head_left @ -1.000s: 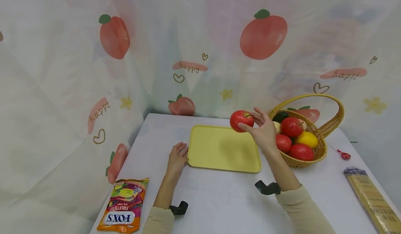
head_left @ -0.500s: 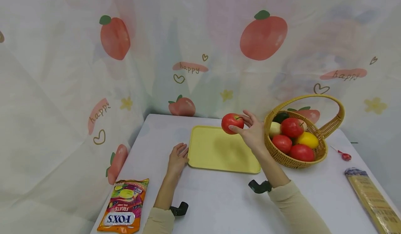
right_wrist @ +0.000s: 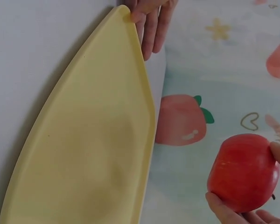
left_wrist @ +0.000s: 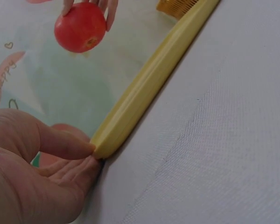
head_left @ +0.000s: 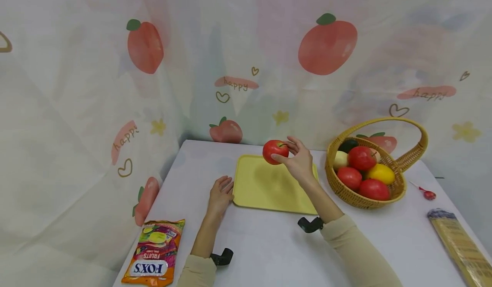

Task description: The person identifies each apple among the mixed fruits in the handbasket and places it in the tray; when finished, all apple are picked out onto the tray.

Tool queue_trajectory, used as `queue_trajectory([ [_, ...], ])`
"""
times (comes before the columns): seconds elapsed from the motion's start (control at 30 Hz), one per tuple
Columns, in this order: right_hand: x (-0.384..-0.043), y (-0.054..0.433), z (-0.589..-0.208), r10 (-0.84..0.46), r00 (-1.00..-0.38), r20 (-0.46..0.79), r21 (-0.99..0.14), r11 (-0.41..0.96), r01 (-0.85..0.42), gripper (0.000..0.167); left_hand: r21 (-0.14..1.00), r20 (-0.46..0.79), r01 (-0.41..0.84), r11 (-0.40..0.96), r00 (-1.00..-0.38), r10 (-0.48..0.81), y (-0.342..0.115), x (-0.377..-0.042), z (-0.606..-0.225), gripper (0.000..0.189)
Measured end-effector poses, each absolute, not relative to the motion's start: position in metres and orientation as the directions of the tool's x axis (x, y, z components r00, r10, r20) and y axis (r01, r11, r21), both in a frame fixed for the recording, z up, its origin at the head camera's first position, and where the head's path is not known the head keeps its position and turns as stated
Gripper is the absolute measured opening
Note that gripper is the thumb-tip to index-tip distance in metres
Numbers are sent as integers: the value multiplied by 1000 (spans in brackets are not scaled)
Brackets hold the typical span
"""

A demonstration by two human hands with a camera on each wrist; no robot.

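Note:
A red apple (head_left: 275,152) with a stem is held between the thumb and fingers of my right hand (head_left: 300,164), raised above the far part of a yellow tray (head_left: 269,188). The right wrist view shows this apple (right_wrist: 245,172) gripped from the side, apart from the tray. My left hand (head_left: 220,196) is at the tray's near left corner. In the left wrist view, the left thumb and fingers (left_wrist: 72,144) pinch the rim of the tray (left_wrist: 144,93); the other fingers are extended beside it. The tray lies flat with nothing on it.
A wicker basket (head_left: 347,198) of fruit with a tall handle stands right of the tray. A wrapped lollipop (head_left: 429,195) and a long packet (head_left: 459,244) lie farther right. A candy bag (head_left: 155,253) sits front left. A printed curtain (head_left: 238,35) hangs behind the table.
My right hand has carried the apple left, away from the basket and farther over the tray. The left hand stays at the tray corner. The head view has shifted slightly.

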State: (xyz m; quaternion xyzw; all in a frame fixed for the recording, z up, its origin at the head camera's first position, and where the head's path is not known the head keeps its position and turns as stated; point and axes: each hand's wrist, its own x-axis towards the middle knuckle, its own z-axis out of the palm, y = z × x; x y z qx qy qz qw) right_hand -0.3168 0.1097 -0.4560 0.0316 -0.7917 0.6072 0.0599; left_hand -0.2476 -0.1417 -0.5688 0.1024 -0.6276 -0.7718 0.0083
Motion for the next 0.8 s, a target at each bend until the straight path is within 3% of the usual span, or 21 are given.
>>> queue_trajectory([
  [0.8,-346,71,-480,-15,-993,120,-944,309,-119,80,972,-142,-111,-209,-980,-142,-142,-249,-569,82],
])
